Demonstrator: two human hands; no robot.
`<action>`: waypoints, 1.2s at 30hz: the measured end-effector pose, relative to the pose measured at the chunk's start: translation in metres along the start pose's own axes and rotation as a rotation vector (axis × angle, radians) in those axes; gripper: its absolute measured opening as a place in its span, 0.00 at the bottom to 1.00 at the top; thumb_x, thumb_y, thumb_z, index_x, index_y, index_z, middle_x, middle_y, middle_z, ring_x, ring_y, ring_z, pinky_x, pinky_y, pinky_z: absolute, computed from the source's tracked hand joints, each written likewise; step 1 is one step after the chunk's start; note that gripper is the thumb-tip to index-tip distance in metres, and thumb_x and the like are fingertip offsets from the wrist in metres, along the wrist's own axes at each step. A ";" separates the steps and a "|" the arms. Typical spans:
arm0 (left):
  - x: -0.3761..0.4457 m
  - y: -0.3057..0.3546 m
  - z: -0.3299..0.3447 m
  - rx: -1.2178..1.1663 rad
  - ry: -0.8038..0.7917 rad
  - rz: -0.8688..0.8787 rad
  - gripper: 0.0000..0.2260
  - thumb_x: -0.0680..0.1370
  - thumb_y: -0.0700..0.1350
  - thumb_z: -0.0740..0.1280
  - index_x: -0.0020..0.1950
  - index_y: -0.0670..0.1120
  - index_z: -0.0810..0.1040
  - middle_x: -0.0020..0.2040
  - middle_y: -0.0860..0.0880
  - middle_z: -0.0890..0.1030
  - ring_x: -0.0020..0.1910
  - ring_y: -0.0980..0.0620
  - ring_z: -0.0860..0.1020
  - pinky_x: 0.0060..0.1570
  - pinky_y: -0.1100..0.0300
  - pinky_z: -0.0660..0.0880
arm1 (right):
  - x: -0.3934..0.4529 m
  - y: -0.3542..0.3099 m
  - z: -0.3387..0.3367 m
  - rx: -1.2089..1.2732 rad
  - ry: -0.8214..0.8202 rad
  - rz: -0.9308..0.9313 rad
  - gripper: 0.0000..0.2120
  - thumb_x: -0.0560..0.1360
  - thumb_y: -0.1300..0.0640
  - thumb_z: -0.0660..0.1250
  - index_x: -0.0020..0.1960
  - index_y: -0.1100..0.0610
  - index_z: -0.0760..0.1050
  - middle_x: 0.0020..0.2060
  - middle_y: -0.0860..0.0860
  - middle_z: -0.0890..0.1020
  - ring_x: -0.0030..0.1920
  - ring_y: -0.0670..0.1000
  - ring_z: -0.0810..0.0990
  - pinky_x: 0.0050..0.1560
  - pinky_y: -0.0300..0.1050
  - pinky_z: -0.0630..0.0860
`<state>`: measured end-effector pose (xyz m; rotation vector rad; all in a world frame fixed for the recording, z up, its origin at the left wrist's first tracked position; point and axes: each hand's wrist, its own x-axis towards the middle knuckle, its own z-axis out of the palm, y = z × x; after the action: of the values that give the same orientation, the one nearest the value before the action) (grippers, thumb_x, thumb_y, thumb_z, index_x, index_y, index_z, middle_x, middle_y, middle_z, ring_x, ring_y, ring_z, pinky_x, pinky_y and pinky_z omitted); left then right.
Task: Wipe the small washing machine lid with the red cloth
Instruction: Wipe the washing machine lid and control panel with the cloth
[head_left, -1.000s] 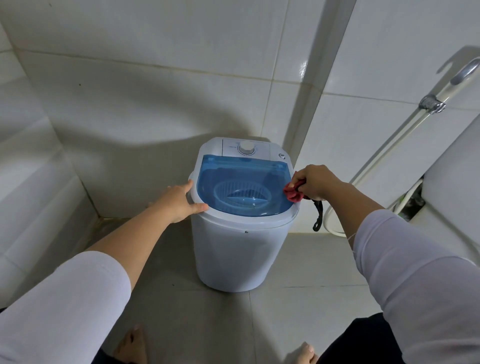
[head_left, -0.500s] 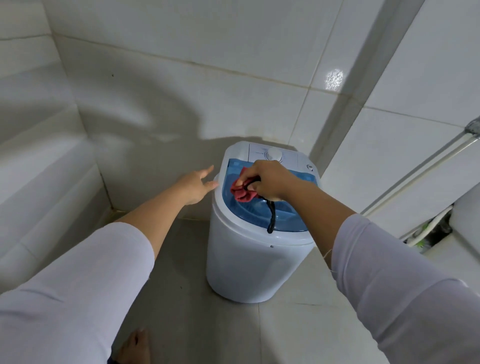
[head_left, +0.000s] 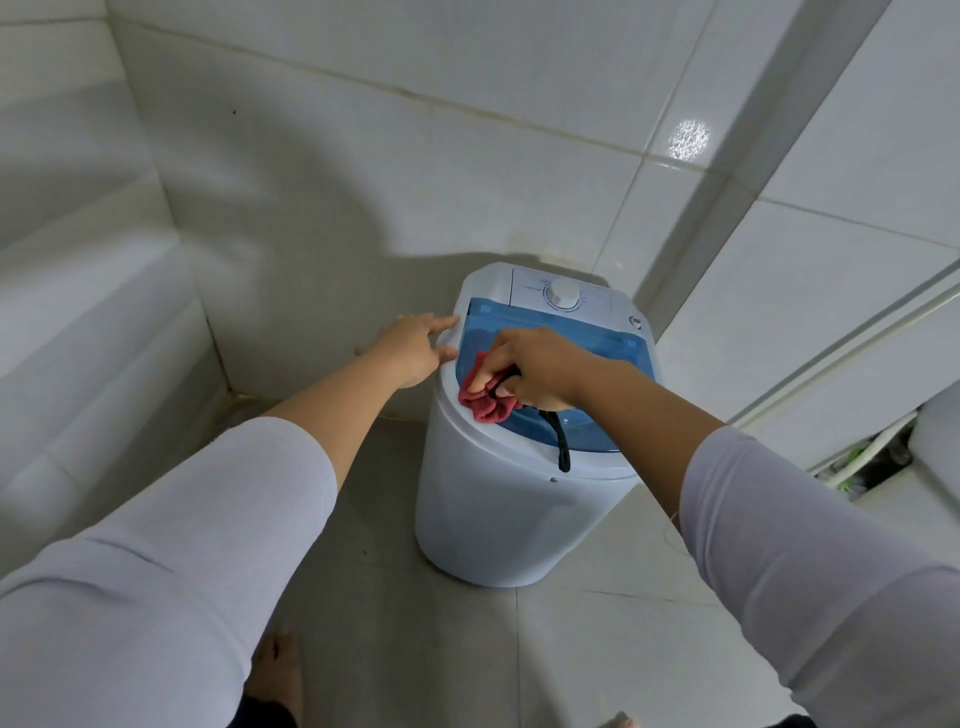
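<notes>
Small white washing machine (head_left: 498, 514) stands on the floor, its blue lid (head_left: 602, 353) under both outstretched arms. Right hand (head_left: 540, 369) reaches across, fist clamped on the bunched red cloth (head_left: 483, 402) pressed at the lid's left front edge, a black strap (head_left: 558, 441) dangling below the fist. Left hand (head_left: 410, 348) lies flat with fingers spread, holding nothing, braced on the rim just left of the cloth.

White wall tiles (head_left: 363, 171) meet grey floor tiles (head_left: 374, 597) — a pipe (head_left: 831, 358) runs diagonally

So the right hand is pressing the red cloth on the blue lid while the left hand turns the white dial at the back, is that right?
Not quite. The left hand is not on the white dial; it rests against the washer's left rim, with the dial untouched. The head view shows this. The rest holds: the right hand presses the red cloth on the blue lid.
</notes>
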<state>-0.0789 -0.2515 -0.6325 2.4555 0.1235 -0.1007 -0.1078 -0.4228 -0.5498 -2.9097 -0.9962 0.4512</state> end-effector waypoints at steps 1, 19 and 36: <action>0.000 0.000 0.001 0.014 0.004 -0.007 0.22 0.79 0.53 0.63 0.73 0.62 0.64 0.78 0.52 0.61 0.77 0.43 0.58 0.71 0.37 0.59 | -0.002 0.000 0.001 0.002 0.000 -0.002 0.16 0.77 0.61 0.64 0.61 0.47 0.78 0.62 0.51 0.74 0.63 0.52 0.71 0.62 0.42 0.69; -0.042 0.020 -0.005 0.114 -0.141 -0.006 0.44 0.68 0.61 0.73 0.78 0.50 0.55 0.78 0.47 0.60 0.76 0.44 0.58 0.73 0.43 0.60 | -0.037 0.022 0.010 0.012 -0.029 0.020 0.18 0.75 0.66 0.64 0.56 0.47 0.81 0.59 0.49 0.76 0.60 0.52 0.73 0.63 0.46 0.73; -0.049 0.035 -0.001 0.169 -0.215 -0.062 0.46 0.71 0.58 0.71 0.79 0.49 0.47 0.79 0.47 0.55 0.77 0.43 0.57 0.74 0.46 0.60 | -0.076 0.076 0.014 0.077 0.022 0.146 0.18 0.73 0.69 0.63 0.53 0.50 0.83 0.59 0.49 0.76 0.60 0.53 0.74 0.62 0.42 0.72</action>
<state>-0.1237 -0.2811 -0.6050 2.5900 0.1004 -0.4166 -0.1234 -0.5297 -0.5530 -2.9229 -0.7487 0.4521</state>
